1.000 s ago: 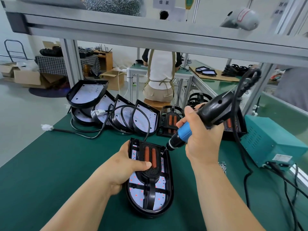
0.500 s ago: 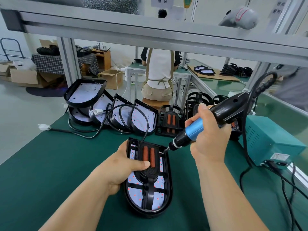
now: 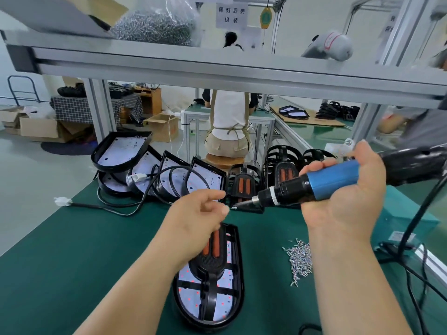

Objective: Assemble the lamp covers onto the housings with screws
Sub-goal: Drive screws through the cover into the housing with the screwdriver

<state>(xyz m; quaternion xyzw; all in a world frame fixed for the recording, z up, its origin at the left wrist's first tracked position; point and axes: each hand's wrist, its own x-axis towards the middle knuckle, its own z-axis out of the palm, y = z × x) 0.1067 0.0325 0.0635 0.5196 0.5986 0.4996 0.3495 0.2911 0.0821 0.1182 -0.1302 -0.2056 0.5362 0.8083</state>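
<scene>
A black lamp housing (image 3: 235,281) with a white LED board lies flat on the green mat (image 3: 72,262). A black cover (image 3: 212,264) with two orange strips sits on it. My left hand (image 3: 196,213) is lifted above its far end and pinches a small screw at the bit of the electric screwdriver (image 3: 331,182). My right hand (image 3: 343,206) grips the screwdriver's blue body, which lies nearly level with its tip pointing left. The screw itself is barely visible between the fingertips.
Loose screws (image 3: 298,258) are piled on the mat to the right of the lamp. Bare housings (image 3: 121,151) and spare covers (image 3: 244,182) stand along the far edge, with cables. A teal power box (image 3: 411,221) sits at right. An aluminium beam (image 3: 217,66) crosses overhead.
My left hand has let go of the lamp and risen to the screwdriver tip. My right hand has lifted the screwdriver off the lamp's far corner and turned it level.
</scene>
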